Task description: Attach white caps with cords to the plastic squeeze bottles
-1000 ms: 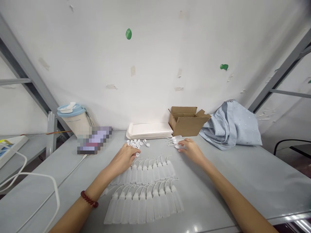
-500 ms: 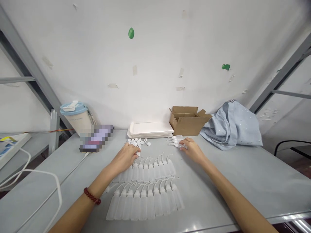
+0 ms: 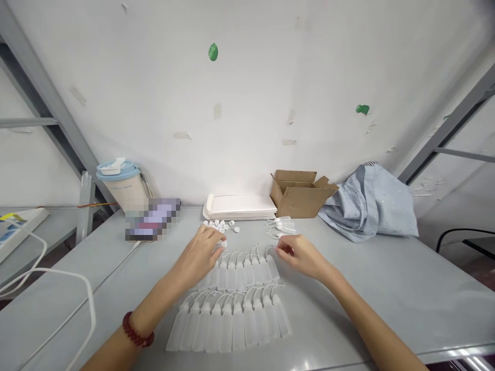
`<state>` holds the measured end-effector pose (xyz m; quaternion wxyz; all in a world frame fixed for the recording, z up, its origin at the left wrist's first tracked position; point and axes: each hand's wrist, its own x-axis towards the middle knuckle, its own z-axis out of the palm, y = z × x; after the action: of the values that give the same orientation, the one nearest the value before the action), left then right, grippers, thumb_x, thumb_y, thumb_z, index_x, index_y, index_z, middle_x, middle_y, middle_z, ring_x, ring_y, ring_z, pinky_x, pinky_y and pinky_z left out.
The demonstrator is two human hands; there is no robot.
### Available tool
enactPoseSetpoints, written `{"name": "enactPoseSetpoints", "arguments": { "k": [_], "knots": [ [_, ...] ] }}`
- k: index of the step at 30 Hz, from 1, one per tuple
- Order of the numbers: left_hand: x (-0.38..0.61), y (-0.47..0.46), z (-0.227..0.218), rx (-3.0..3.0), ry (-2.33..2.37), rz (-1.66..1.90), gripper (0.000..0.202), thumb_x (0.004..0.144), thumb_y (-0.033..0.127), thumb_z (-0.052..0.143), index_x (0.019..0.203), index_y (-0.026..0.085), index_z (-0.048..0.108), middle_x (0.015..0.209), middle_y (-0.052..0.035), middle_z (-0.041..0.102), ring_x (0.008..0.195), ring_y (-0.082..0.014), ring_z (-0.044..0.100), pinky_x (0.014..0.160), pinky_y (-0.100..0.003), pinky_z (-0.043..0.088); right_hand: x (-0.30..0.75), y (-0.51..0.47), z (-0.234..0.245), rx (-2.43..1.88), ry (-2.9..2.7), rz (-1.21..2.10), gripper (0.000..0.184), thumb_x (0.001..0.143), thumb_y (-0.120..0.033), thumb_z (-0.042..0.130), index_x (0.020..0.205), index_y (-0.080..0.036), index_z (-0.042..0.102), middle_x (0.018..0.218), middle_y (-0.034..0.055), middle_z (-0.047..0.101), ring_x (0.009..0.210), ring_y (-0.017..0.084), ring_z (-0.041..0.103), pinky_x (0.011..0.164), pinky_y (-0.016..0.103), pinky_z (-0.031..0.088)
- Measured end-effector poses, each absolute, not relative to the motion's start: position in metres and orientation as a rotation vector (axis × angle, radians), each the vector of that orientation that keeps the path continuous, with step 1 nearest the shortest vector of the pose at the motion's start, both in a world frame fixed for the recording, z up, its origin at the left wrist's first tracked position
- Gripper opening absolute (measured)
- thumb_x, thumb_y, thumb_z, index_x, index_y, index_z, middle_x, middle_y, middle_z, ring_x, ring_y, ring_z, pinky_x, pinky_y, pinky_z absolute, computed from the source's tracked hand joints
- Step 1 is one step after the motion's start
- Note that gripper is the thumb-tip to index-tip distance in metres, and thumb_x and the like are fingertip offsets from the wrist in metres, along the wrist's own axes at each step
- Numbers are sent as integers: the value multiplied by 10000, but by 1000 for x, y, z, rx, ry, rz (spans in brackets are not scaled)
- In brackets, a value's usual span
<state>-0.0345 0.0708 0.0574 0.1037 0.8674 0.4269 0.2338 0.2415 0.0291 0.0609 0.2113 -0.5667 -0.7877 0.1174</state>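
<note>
Two rows of small translucent squeeze bottles lie side by side on the grey table point(image 3: 386, 288), a near row point(image 3: 232, 322) and a far row point(image 3: 243, 268). My left hand point(image 3: 199, 255) hovers over the left end of the far row, its fingertips pinched on a small white cap point(image 3: 223, 243). Just behind it lies a little heap of white caps point(image 3: 218, 225). My right hand point(image 3: 299, 256) is at the right end of the far row with its fingers curled together; what they hold is hidden. A few loose bottles point(image 3: 282, 225) lie behind it.
Along the wall stand a stack of white trays point(image 3: 240, 206), an open cardboard box point(image 3: 299, 193) and a crumpled blue cloth point(image 3: 369, 203). A cup with a blue lid point(image 3: 121, 183) sits at the back left. A white cable point(image 3: 58, 275) runs over the table's left side.
My right hand has drawn back from the loose bottles to the right end of the far row. My left hand has lifted a cap away from the heap.
</note>
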Motion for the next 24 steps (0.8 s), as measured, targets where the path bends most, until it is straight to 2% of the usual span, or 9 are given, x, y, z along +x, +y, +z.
{"name": "enactPoseSetpoints", "arguments": {
  "k": [6, 12, 16, 21, 24],
  "knots": [
    [-23, 52, 64, 2594, 1190, 680, 145, 853, 156, 423, 917, 194, 548, 897, -53, 619, 900, -230, 501, 713, -341, 454, 230, 22, 61, -1665, -2258, 431, 270, 781, -236, 477, 522, -183, 423, 497, -30, 478, 467, 92, 367, 480, 224, 268],
    [-23, 50, 66, 2618, 1178, 653, 135, 854, 157, 425, 899, 187, 548, 901, -56, 619, 904, -232, 494, 727, -354, 450, 239, 32, 59, -1757, -2207, 359, 285, 739, -136, 395, 497, -186, 254, 473, -48, 275, 478, 92, 204, 467, 247, 180],
    [-23, 50, 64, 2627, 1163, 685, 139, 847, 155, 431, 904, 181, 555, 905, -58, 621, 914, -233, 493, 736, -359, 452, 243, 31, 60, -1740, -2235, 410, 286, 725, -132, 396, 489, -183, 243, 486, -54, 223, 492, 89, 175, 467, 246, 169],
    [-22, 48, 63, 2643, 1126, 741, 169, 863, 146, 407, 930, 179, 558, 880, -57, 629, 925, -230, 497, 702, -344, 457, 235, 23, 62, -1691, -2269, 553, 327, 786, -246, 429, 491, -178, 304, 484, -52, 293, 486, 84, 231, 464, 235, 189],
    [-20, 47, 64, 2654, 1127, 748, 161, 863, 145, 418, 925, 175, 563, 866, -56, 635, 916, -231, 503, 697, -344, 460, 232, 21, 61, -1719, -2289, 517, 380, 795, -273, 445, 459, -173, 297, 460, -55, 264, 475, 82, 203, 467, 239, 181]
  ]
}}
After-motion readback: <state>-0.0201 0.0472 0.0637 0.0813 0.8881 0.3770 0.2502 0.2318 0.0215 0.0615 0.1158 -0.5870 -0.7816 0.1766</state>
